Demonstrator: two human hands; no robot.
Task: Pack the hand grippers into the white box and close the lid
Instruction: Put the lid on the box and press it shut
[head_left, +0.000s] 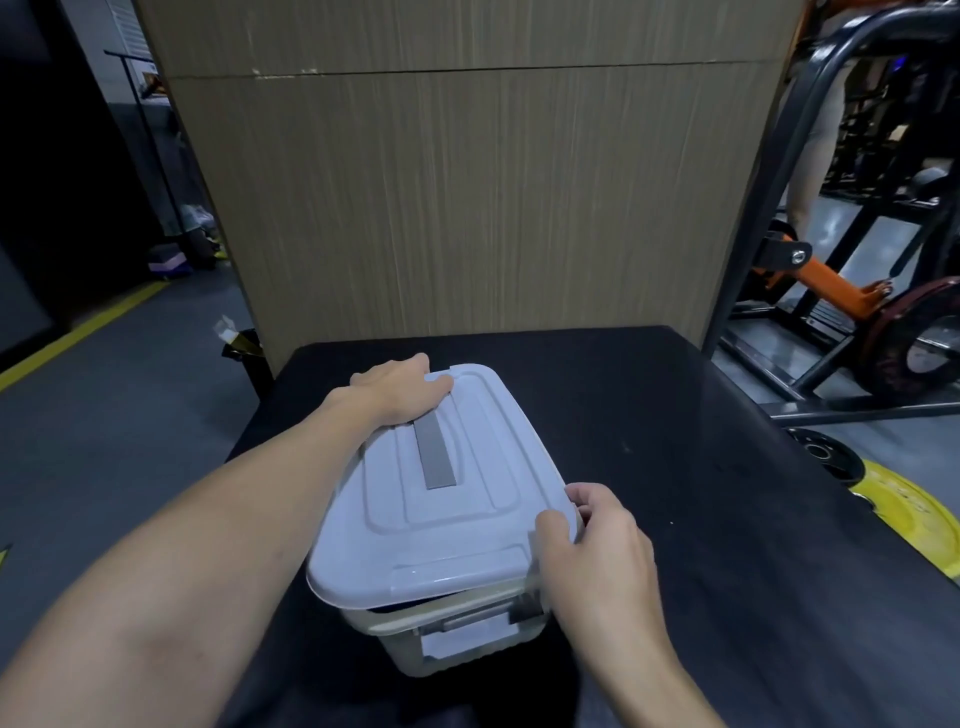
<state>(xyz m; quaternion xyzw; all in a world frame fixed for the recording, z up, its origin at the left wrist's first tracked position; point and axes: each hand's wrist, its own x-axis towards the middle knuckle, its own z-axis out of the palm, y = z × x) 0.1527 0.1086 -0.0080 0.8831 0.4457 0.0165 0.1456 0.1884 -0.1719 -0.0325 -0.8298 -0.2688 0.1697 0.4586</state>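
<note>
Head view gives me the black table (675, 467) first, with the white box (457, 644) standing on it near my edge. Its lid (441, 519) is already laid on top, gray strip up, so I judge the packing finished; no hand grippers show anywhere, and through the walls I cannot tell what is inside. What looks left is seating the lid: at the near end a dark gap shows under its rim, so I read it as resting, not yet latched.

My left hand (400, 389) lies over the far left corner of the lid, fingers curled down past the edge, thumb on top. My right hand (587, 540) is at the near right corner, thumb pressing on the lid's rim and fingers wrapped narrow around the edge there.
</note>
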